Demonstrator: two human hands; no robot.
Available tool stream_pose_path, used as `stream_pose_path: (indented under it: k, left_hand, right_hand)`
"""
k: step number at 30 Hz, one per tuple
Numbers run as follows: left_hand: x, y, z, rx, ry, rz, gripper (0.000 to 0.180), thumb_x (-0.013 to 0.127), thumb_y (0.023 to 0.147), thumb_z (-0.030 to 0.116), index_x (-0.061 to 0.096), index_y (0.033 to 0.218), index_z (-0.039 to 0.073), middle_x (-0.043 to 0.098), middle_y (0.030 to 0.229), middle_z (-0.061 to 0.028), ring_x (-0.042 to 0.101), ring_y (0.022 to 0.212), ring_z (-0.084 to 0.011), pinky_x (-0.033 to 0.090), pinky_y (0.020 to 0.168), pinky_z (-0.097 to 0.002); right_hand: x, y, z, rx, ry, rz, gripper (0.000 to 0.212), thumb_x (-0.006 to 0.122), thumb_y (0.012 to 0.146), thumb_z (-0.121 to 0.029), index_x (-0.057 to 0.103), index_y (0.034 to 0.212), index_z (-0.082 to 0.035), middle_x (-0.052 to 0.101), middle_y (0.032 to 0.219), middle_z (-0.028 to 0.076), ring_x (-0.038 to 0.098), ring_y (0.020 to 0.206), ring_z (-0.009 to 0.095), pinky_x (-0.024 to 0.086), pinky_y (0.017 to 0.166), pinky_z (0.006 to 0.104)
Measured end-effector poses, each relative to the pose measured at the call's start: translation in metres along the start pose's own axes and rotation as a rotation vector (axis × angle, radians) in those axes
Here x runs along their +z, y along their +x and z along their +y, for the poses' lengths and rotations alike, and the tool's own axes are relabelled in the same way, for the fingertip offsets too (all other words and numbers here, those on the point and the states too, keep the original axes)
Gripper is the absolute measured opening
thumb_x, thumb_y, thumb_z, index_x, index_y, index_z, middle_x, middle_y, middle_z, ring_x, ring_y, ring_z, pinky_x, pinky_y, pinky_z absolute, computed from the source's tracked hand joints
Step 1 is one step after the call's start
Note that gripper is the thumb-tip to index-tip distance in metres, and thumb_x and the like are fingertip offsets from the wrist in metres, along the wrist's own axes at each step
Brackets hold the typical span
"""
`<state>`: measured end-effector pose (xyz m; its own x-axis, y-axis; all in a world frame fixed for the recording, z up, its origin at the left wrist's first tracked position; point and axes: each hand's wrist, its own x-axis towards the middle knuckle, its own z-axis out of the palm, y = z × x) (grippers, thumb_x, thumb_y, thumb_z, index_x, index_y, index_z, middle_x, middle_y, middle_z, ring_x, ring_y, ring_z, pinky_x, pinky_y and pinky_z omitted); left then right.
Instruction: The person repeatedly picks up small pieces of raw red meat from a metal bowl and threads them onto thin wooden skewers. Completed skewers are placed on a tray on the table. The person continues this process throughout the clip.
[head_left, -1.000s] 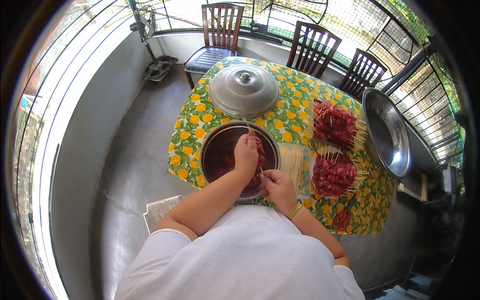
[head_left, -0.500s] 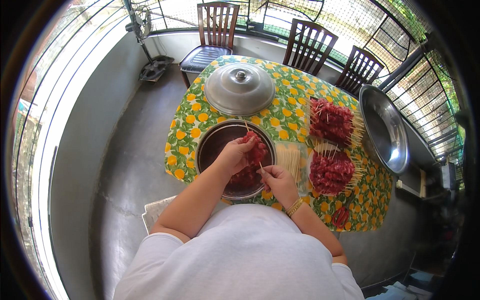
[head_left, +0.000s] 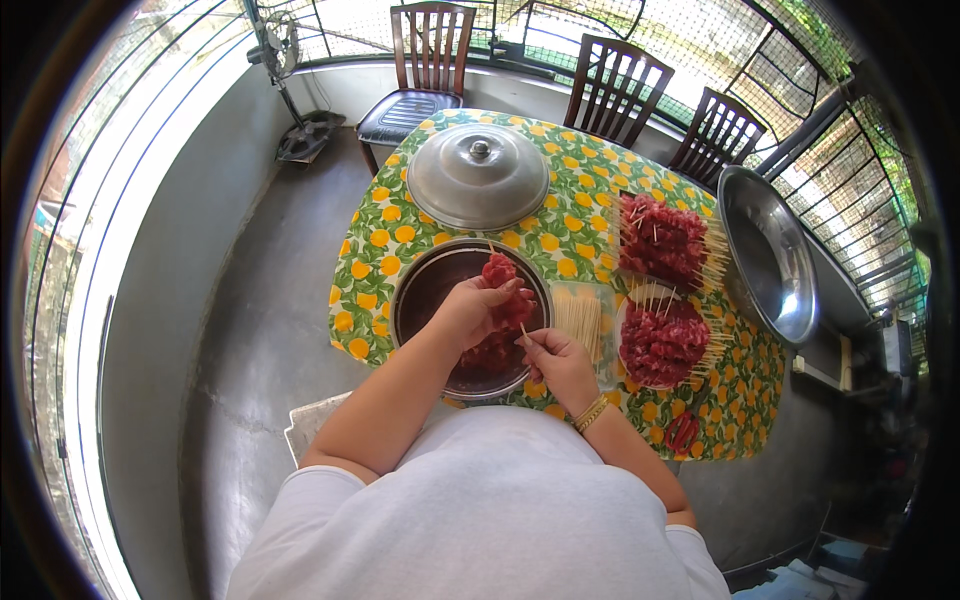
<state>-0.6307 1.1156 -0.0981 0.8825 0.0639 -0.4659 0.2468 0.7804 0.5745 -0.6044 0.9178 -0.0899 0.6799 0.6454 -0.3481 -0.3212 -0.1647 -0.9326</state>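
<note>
Over a round metal pot with dark marinade and red meat pieces, I hold a meat skewer. My left hand is closed around the raw meat threaded on it. The bare tip of the stick pokes out above the meat. My right hand pinches the lower end of the same stick near the pot's right rim. Just right of the pot, bare bamboo sticks lie in a clear plastic container. Two heaps of finished meat skewers, a far one and a near one, lie farther right.
A domed metal lid rests behind the pot. At the table's right edge a large metal basin leans tilted. Red-handled scissors lie near the front right. Chairs stand behind the table, and a fan at the back left.
My left hand has shifted slightly down along the meat, so more of the upper piece shows above my fingers. My right hand keeps its pinch on the stick in nearly the same place.
</note>
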Motion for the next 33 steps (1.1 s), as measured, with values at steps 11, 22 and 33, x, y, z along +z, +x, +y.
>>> stream_pose_path:
  k: [11,22,33]
  left_hand:
    - [-0.014,0.000,0.011,-0.100,-0.199,-0.189,0.025,0.061,0.095,0.009,0.057,0.120,0.003,0.066,0.117,-0.0172,0.067,0.106,-0.0270,0.055,0.094,-0.0444]
    - [-0.020,-0.006,0.004,0.075,0.221,0.001,0.021,0.068,0.090,0.002,0.062,0.110,0.000,0.066,0.112,-0.0121,0.067,0.104,-0.0235,0.056,0.093,-0.0370]
    - [-0.016,-0.005,-0.002,0.162,0.158,0.141,0.031,0.069,0.092,0.010,0.055,0.120,0.005,0.065,0.111,-0.0075,0.065,0.101,-0.0188,0.055,0.091,-0.0362]
  right_hand:
    - [-0.002,0.003,0.002,-0.004,-0.014,0.039,0.020,0.060,0.099,-0.019,0.068,0.106,-0.001,0.062,0.077,0.001,0.055,0.062,0.006,0.046,0.058,0.0198]
    - [-0.007,0.006,-0.001,0.018,0.009,0.038,0.021,0.057,0.101,-0.019,0.068,0.105,-0.002,0.061,0.076,0.000,0.055,0.061,0.005,0.046,0.057,0.0199]
    - [-0.009,0.005,-0.001,0.148,0.249,-0.108,0.025,0.054,0.103,-0.023,0.066,0.109,-0.002,0.058,0.078,-0.002,0.053,0.060,0.004,0.047,0.055,0.0208]
